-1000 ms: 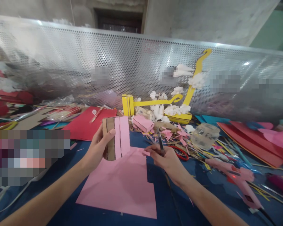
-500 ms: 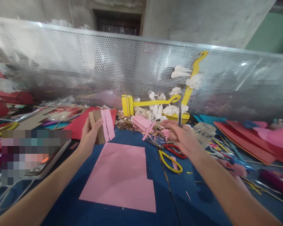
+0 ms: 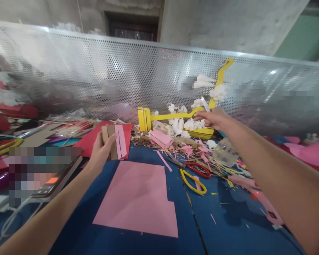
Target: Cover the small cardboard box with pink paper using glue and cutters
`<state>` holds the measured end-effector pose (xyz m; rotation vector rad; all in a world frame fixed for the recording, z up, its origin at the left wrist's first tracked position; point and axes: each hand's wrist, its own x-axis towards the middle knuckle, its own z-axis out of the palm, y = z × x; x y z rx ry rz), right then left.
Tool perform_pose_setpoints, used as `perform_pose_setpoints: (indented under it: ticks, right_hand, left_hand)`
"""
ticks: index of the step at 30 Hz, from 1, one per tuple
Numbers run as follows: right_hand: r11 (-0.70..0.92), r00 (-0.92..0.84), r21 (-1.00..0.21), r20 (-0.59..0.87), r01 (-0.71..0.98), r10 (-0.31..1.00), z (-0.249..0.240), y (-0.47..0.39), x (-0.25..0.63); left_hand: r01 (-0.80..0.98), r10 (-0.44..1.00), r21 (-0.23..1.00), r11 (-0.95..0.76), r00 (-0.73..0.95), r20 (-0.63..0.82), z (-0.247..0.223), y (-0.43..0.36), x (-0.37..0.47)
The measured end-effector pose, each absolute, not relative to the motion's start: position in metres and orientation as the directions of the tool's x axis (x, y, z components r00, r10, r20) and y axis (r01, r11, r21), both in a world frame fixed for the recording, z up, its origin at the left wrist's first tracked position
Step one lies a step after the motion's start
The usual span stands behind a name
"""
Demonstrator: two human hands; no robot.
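My left hand (image 3: 101,148) is closed round a small brown cardboard piece (image 3: 112,145) with pink paper strips (image 3: 120,141) on its right part. My right hand (image 3: 211,117) is raised over the far clutter. Its fingers pinch a thin shiny blade (image 3: 205,104), like a craft knife's, which points up and left. A large pink paper sheet (image 3: 138,198), notched at its right edge, lies flat on the blue table (image 3: 215,226) between my arms. Beside the sheet rest scissors (image 3: 194,177) with one red and one yellow handle, and a narrow pink strip (image 3: 164,161).
Paper scraps (image 3: 187,150), a pink box shape (image 3: 161,139) and yellow paper shapes (image 3: 145,119) lie along the back by a perforated metal panel (image 3: 138,78). A red sheet (image 3: 94,138) lies behind my left hand. A pink glue gun (image 3: 266,203) lies right, partly hidden by my arm.
My right hand has risen and moved away from me, and the blade has tilted left. A pink strip that hung near the pink box now lies by the scissors. My left hand is nearly still.
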<state>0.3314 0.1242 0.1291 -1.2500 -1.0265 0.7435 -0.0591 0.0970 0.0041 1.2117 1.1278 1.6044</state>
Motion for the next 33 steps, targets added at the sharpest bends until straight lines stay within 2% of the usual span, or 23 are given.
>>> perform_pose_setpoints:
  ticks: [3, 5, 8, 11, 16, 19, 21, 23, 26, 29, 33]
  right_hand:
    - [0.075, 0.274, -0.996, 0.085, 0.046, 0.958, 0.112, 0.105, 0.312]
    - [0.033, 0.163, -0.999, 0.034, 0.009, 0.986, 0.094, 0.086, 0.292]
    - [0.003, 0.018, -0.998, 0.002, -0.066, 1.000, 0.064, 0.056, 0.263]
    - [-0.010, -0.175, -0.957, 0.043, -0.290, 0.984, 0.045, 0.033, 0.243]
    - [-0.047, -0.259, -0.923, 0.057, -0.381, 0.964, 0.038, 0.015, 0.229]
    - [-0.085, -0.256, -0.895, 0.034, -0.438, 0.966, 0.038, 0.009, 0.225]
    - [-0.114, -0.264, -0.892, 0.006, -0.438, 0.965, 0.036, 0.005, 0.221]
    - [-0.105, -0.267, -0.903, 0.011, -0.417, 0.964, 0.031, 0.002, 0.217]
    - [0.034, -0.256, -0.938, 0.129, -0.346, 0.958, 0.021, -0.001, 0.208]
    - [0.183, -0.260, -0.959, 0.238, -0.216, 0.936, 0.012, -0.001, 0.202]
    - [0.204, -0.229, -0.974, 0.222, -0.099, 0.948, 0.005, 0.000, 0.201]
  left_hand:
    - [-0.114, 0.987, 0.984, -0.140, -0.091, 0.130, 0.006, 0.090, -0.055]
    - [-0.091, 0.997, 0.994, -0.062, 0.045, 0.066, 0.006, 0.084, -0.051]
    - [0.079, 0.975, 0.996, -0.051, 0.220, 0.032, 0.004, 0.079, -0.047]
    - [0.227, 0.975, 0.963, -0.147, 0.198, 0.102, 0.002, 0.084, -0.051]
    - [0.366, 0.961, 0.890, -0.270, 0.041, 0.275, 0.001, 0.100, -0.067]
    - [0.439, 0.927, 0.829, -0.346, 0.024, 0.374, 0.009, 0.094, -0.065]
    - [0.460, 0.893, 0.782, -0.421, 0.057, 0.447, 0.018, 0.082, -0.053]
    - [0.453, 0.865, 0.743, -0.492, 0.158, 0.476, 0.027, 0.066, -0.033]
    - [0.341, 0.837, 0.772, -0.536, 0.329, 0.436, 0.035, 0.045, 0.000]
    - [0.205, 0.807, 0.803, -0.560, 0.357, 0.471, 0.032, 0.038, 0.021]
    - [0.092, 0.808, 0.843, -0.530, 0.356, 0.469, 0.022, 0.040, 0.020]
